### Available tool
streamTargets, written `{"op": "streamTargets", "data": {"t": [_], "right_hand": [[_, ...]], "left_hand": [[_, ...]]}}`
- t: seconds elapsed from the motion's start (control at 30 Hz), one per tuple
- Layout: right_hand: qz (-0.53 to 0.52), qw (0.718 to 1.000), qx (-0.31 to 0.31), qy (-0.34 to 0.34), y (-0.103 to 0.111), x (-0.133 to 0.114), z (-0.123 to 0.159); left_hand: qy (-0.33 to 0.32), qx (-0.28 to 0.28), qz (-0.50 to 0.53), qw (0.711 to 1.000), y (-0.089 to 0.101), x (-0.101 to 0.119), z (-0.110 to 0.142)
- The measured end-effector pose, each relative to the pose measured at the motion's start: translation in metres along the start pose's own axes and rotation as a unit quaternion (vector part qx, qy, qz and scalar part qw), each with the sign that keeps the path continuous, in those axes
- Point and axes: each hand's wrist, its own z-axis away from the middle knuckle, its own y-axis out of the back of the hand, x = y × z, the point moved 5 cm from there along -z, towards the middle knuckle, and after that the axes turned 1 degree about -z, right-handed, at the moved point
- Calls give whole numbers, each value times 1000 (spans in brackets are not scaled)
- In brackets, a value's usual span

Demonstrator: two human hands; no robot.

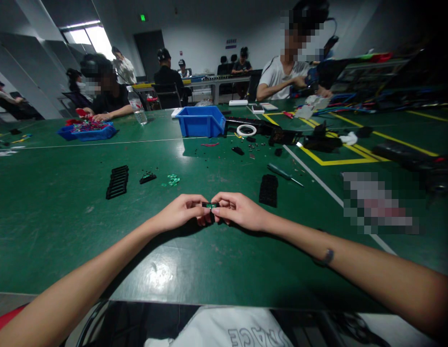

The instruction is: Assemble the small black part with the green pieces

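Between both hands, just above the green table [155, 255], is a small black part with a green circuit board [211, 206] in it. My left hand [184, 211] pinches its left end, and my right hand [235, 211] grips the right end with the thumb on top. The fingers hide much of the part. Beyond my left hand lie a little heap of green pieces [173, 180], a small black part with bits on it [148, 178] and a ribbed row of black parts [117, 182]. A black block [268, 190] lies beyond my right hand, with a screwdriver [284, 175] behind it.
Farther back stand a blue bin [201, 121], a white tape roll [246, 130] and a water bottle [138, 106]. A blue tray [104, 131] holds red wired pieces. Scattered small bits lie mid-table. Two people work across the table; dark equipment [415, 159] is at right.
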Motion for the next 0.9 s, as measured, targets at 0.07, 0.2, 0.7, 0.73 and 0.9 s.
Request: {"op": "streamTargets", "data": {"t": [0.07,0.2,0.7,0.73,0.9], "right_hand": [[1,1000,-1,0,0,0,0],[2,1000,-1,1,0,0,0],[2,1000,-1,-3,-1,-2,0],[2,1000,-1,-2,-1,-2,0],[6,1000,-2,1,-1,-1,0]], "left_hand": [[0,1,-1,1000,0,0,0],[-1,1,-2,1000,0,1,0],[-2,-2,4,1000,0,1,0],[-2,-2,3,1000,0,2,0],[0,2,-3,1000,0,2,0]]}}
